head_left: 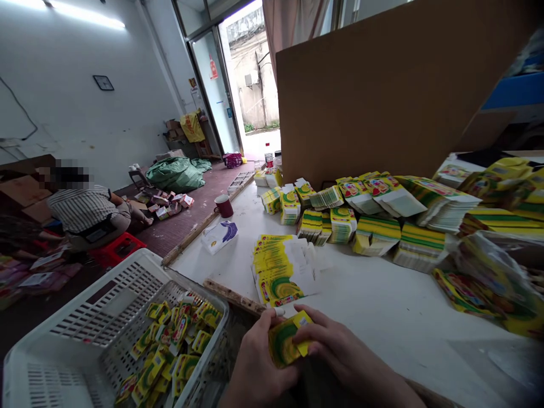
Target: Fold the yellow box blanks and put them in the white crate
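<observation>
Between my hands, at the table's near edge, is a small yellow and green printed carton point(283, 344). My left hand point(259, 357) grips its left side, fingers wrapped round it. On the carton's right end the fingers of my right hand point(329, 343) press, closed against the yellow flap. Just beyond lies a fanned stack of flat yellow and white cartons point(276, 269) on the white table point(361, 300). Left of my hands, a white plastic basket point(138, 263) holds many small yellow cartons point(170, 343) lying loose.
Stacks of flat cartons point(378, 235) line the table's back, before a large brown cardboard sheet point(374, 96). A tissue box point(219, 237) and a dark red mug point(224, 205) stand at the left. Plastic bags point(497, 277) lie right. A person point(89, 209) sits on a red stool point(119, 249).
</observation>
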A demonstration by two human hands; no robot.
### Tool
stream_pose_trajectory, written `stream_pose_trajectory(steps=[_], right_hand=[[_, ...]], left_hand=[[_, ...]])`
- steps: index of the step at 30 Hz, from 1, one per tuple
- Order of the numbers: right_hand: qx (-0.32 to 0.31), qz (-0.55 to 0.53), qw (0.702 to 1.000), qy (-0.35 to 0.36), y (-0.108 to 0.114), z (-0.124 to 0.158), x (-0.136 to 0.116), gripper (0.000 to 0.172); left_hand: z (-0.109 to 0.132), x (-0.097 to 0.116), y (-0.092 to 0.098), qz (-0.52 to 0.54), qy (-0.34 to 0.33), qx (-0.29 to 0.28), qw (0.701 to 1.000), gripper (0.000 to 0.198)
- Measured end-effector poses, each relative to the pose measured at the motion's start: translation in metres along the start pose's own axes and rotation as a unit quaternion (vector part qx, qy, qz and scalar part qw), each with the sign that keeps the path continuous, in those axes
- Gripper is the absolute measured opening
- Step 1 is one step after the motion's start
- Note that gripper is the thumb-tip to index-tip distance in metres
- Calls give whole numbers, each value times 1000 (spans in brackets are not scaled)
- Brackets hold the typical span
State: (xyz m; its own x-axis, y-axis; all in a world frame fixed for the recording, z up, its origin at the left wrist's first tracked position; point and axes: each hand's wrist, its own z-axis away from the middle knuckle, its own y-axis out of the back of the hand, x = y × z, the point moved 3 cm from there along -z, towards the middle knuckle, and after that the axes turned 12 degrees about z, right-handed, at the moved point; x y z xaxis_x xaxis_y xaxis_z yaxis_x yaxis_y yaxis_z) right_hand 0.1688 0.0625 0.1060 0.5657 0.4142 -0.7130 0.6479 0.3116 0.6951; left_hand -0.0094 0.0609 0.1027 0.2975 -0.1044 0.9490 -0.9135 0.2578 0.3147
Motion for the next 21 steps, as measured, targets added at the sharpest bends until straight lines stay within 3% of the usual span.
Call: stream_pose_trajectory(steps=[3, 5, 7, 9, 11, 13, 15, 16, 21], right_hand=[[-13, -25, 1000, -7, 1, 2, -1, 25], [40, -58, 997, -25, -7, 1, 2, 44], [101, -117, 987, -41, -17, -3, 9, 65], [137, -133, 979, -76, -25, -12, 22, 61], [153, -54, 978, -131, -27, -25, 37, 41], [162, 57, 969, -175, -25, -39, 51, 26], [166, 123, 958, -196, -25, -52, 58, 20], [167, 143, 954, -204, -26, -57, 60, 19], [160, 230, 935, -218, -34, -63, 55, 13]], left_hand=[[1, 2, -7, 1, -9, 4, 1000, 53], [0, 1, -11, 24, -13, 34, 999, 51], [-1, -5, -9, 130, -11, 99, 987, 53], [-2, -11, 4, 283, -36, 239, 928, 54], [-1, -16, 24, 405, -98, 390, 821, 57], [-2, -20, 40, 496, -110, 459, 729, 64], [-6, -23, 46, 572, -47, 461, 677, 65], [-8, -24, 45, 597, -12, 450, 664, 60], [-13, -27, 20, 612, 69, 375, 693, 28]])
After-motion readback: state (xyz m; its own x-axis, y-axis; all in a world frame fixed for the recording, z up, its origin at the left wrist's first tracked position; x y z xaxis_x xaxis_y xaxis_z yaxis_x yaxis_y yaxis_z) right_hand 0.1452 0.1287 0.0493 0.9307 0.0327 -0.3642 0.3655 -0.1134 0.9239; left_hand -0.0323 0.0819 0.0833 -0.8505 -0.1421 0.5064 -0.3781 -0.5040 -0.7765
